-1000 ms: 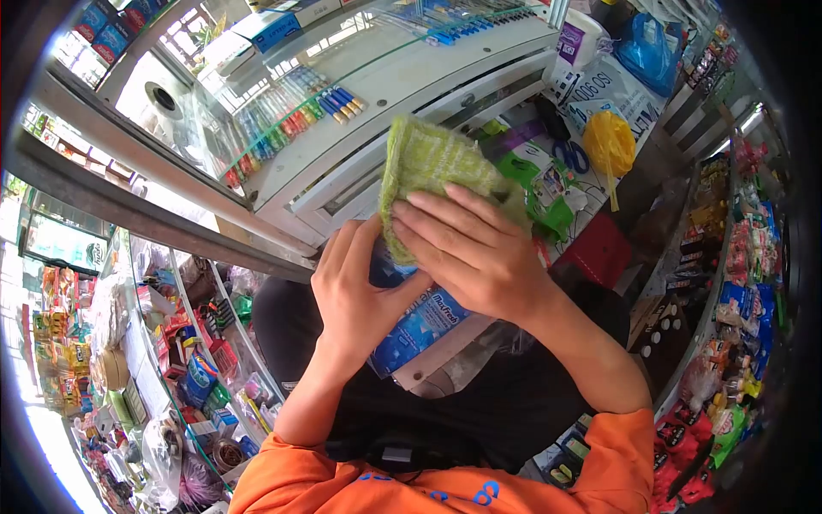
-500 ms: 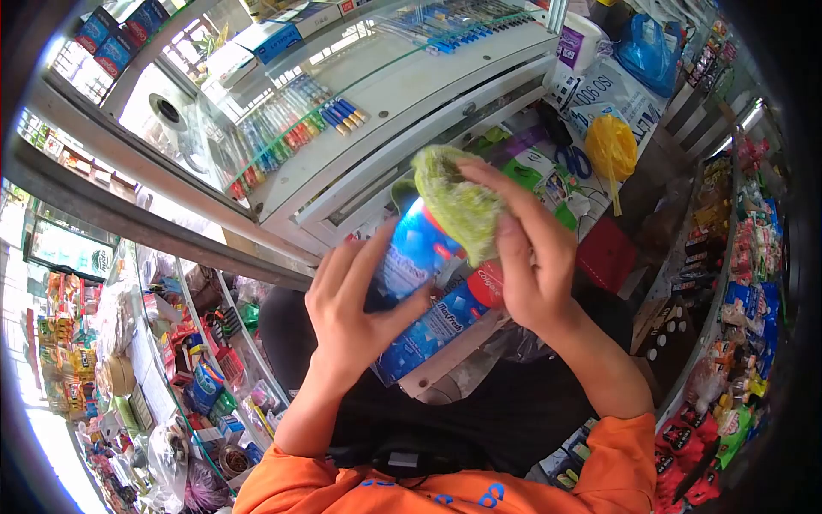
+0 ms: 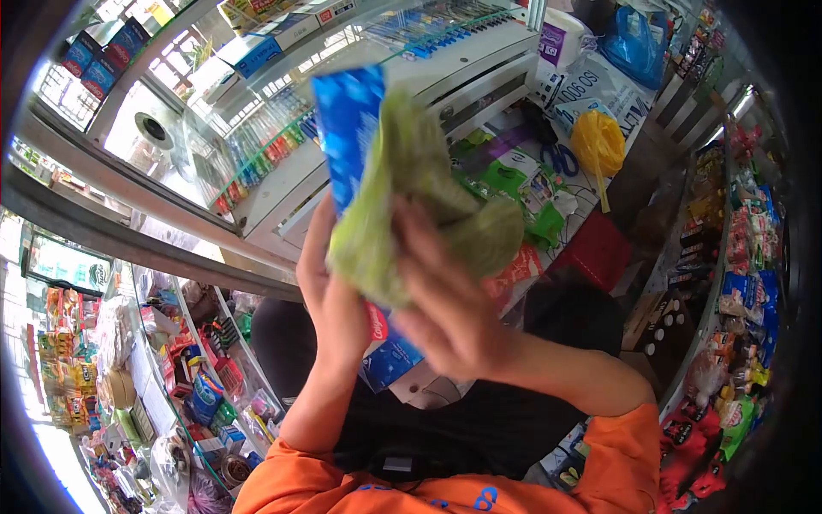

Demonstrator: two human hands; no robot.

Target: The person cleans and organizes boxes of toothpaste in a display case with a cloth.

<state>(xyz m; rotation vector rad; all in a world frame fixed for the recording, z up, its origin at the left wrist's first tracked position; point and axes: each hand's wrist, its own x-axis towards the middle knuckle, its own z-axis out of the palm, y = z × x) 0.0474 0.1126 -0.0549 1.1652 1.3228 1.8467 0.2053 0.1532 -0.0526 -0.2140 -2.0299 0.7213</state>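
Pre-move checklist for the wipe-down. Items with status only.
1. Left hand holding the raised blue cardboard carton: ok; grip firmness not visible.
2. Right hand against the fuzzy yellow-green cloth: ok, though blurred.
3. Cloth lying over the carton: ok.
4. Carton's face exposed for inspection: not ok; cloth covers much of it.
5. Surface under the cloth clean: cannot tell; hidden.
6. Blue-handled metal scissors apart from both hands: ok.
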